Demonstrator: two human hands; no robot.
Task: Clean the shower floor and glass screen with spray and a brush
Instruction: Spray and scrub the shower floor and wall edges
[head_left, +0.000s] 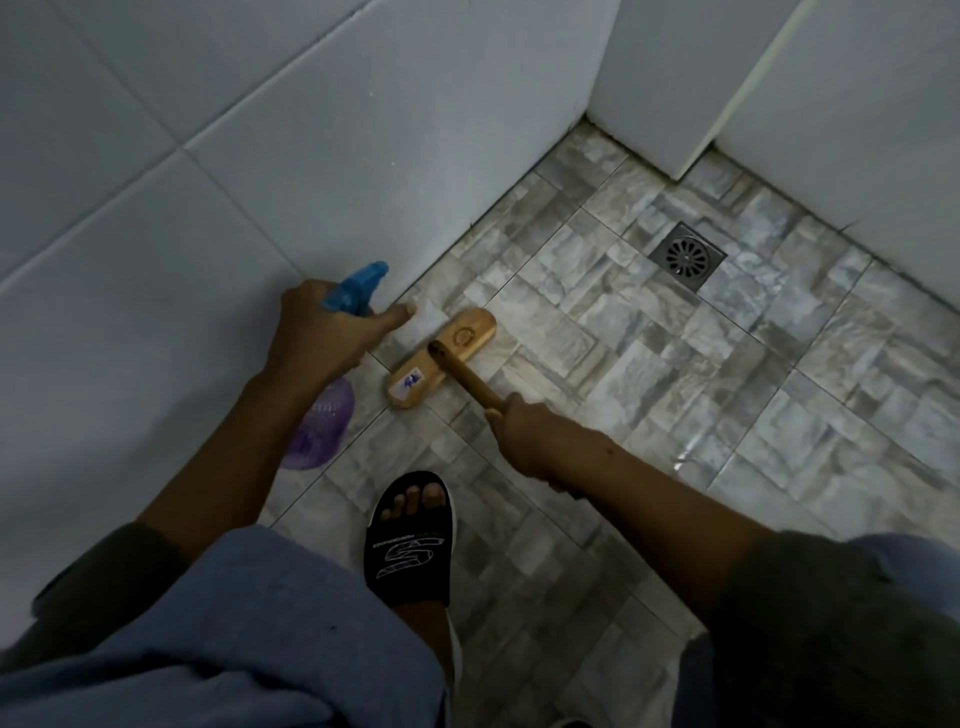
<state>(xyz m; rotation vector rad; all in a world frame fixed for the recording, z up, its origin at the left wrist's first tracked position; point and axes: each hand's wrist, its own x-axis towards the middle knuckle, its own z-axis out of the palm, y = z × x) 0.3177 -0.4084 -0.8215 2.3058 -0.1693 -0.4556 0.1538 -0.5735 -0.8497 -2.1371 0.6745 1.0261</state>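
Two grips: left hand (311, 338) clasps the bottle (322, 431), right hand (524, 431) clasps the brush (441, 358). I risk slipping on the sprayed floor (675, 364).

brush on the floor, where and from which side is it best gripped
Grip the wooden handle, coming from the near side, as the right hand does. The handle slants up from the brush head toward the person, while the head lies flat on the floor tiles.

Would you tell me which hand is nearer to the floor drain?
Right. The right hand, gripping the brush handle, is below-left of the floor drain; the left hand, holding the spray bottle, is farther left.
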